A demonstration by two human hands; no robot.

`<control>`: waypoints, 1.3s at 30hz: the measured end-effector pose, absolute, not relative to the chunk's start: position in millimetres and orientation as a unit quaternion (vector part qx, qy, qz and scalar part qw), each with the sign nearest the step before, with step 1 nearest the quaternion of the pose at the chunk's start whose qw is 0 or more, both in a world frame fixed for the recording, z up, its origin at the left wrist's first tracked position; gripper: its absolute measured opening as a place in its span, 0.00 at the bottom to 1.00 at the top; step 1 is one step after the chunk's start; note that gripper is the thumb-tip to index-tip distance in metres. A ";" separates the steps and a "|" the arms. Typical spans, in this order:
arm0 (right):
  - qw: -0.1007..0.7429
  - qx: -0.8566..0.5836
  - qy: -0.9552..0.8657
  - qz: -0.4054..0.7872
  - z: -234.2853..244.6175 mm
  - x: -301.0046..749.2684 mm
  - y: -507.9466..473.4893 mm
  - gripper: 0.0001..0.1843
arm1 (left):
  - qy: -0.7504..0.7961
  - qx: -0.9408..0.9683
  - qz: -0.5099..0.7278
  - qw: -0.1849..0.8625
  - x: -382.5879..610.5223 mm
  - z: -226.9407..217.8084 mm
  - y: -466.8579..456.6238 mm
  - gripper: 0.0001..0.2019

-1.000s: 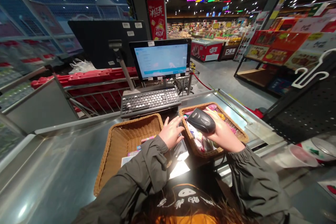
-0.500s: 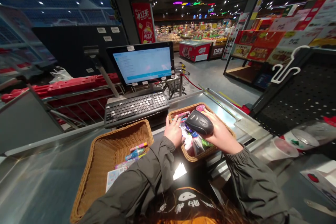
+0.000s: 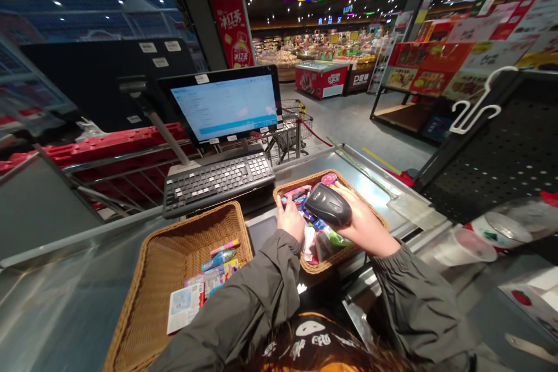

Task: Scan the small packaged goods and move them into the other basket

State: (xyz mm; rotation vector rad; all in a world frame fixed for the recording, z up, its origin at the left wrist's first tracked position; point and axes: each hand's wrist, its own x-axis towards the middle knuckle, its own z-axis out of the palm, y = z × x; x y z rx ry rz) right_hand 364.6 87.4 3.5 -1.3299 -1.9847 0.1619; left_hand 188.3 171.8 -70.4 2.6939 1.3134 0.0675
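Note:
My right hand (image 3: 360,218) is wrapped round a black handheld barcode scanner (image 3: 328,204), held over the smaller wicker basket (image 3: 318,270). That basket is full of small colourful packets (image 3: 320,232), several partly hidden by the scanner and my hands. At its left side, my left hand (image 3: 290,220) reaches in with fingers apart, beside slim pink and blue items (image 3: 299,193). No item shows clearly in its grasp. The larger wicker basket (image 3: 150,267) on the left holds a pink stick-shaped item (image 3: 225,246), a blue item (image 3: 218,260) and a white card (image 3: 185,307), partly covered by my left sleeve.
A black keyboard (image 3: 220,179) and a lit monitor (image 3: 229,106) stand behind the baskets on the metal counter (image 3: 361,171). White hooks (image 3: 475,107) hang on a black panel at right. Plastic tubs (image 3: 466,246) sit at the right. A shopping cart (image 3: 290,128) is beyond the counter.
The view has shifted slightly, uncovering more of the larger basket's contents. My left hand has moved slightly right relative to the smaller basket. The scanner stays over that basket in my right hand.

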 end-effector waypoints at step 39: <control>0.364 -0.503 -0.781 0.071 5.8 345.2 89.6 0.33 | 0.551 0.829 0.093 0.000 125.8 -58.2 165.5 0.21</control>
